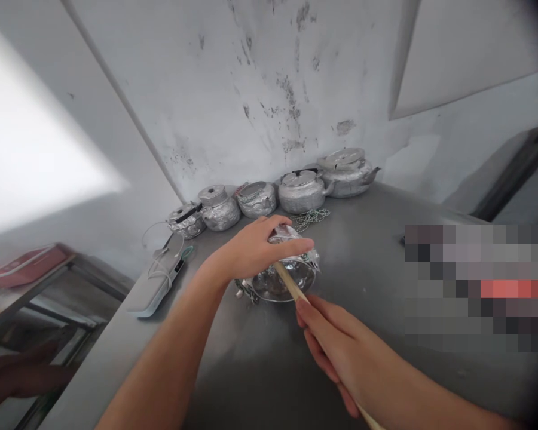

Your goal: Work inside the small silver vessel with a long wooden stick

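Note:
My left hand [255, 248] lies over a small shiny metal pot [281, 280] that is tipped on its side on the grey metal table [376, 239], fingers curled round its upper wall. My right hand [336, 340] is closed on a thin wooden stick [290, 283], whose far end reaches into the pot's open mouth. The stick's near end passes under my palm and sticks out behind the wrist.
Several silver kettles and pots [302, 190] stand in a row along the stained white wall. A metal chain [311, 218] lies before them. A flat grey case with white cable [159, 278] sits at the table's left edge. A lower glass-topped stand [40, 292] is at left.

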Tool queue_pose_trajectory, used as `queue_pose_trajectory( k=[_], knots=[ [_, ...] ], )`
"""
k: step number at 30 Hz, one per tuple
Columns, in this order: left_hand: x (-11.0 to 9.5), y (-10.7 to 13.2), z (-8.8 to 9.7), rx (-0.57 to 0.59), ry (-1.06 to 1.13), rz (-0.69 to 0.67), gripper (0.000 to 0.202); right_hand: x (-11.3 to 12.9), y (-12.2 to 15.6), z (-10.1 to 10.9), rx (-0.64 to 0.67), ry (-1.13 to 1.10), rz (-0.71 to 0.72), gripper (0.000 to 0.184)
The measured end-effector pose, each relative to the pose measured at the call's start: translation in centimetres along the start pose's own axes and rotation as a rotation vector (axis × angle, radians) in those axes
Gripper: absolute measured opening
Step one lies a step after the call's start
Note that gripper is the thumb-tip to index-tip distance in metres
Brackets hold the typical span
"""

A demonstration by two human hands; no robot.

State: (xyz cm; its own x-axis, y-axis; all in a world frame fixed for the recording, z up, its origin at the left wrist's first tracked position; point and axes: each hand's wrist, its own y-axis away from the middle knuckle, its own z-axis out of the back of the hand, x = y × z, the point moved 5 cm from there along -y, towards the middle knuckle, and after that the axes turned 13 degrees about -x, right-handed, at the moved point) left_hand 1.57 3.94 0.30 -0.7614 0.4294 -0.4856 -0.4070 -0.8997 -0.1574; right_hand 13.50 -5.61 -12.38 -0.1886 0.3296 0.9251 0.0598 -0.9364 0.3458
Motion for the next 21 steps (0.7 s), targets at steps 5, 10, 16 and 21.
queue_pose_trajectory(
  k=[5,10,16,21],
  knots=[
    [0.07,-0.02,-0.06,-0.002,0.011,0.011,0.070,0.08,-0.18,-0.14,0.021,0.007,-0.024,0.040],
    [0.00,0.01,-0.05,0.011,0.004,0.012,0.071,0.48,0.07,-0.21,0.015,0.024,-0.030,0.041],
    [0.09,0.00,-0.04,0.002,-0.011,0.009,0.075,0.69,0.11,-0.15,0.010,-0.018,-0.010,0.042],
    [0.21,-0.05,-0.08,0.000,0.007,0.011,0.074,0.47,0.19,-0.14,0.014,-0.015,-0.031,0.041]
  ],
)
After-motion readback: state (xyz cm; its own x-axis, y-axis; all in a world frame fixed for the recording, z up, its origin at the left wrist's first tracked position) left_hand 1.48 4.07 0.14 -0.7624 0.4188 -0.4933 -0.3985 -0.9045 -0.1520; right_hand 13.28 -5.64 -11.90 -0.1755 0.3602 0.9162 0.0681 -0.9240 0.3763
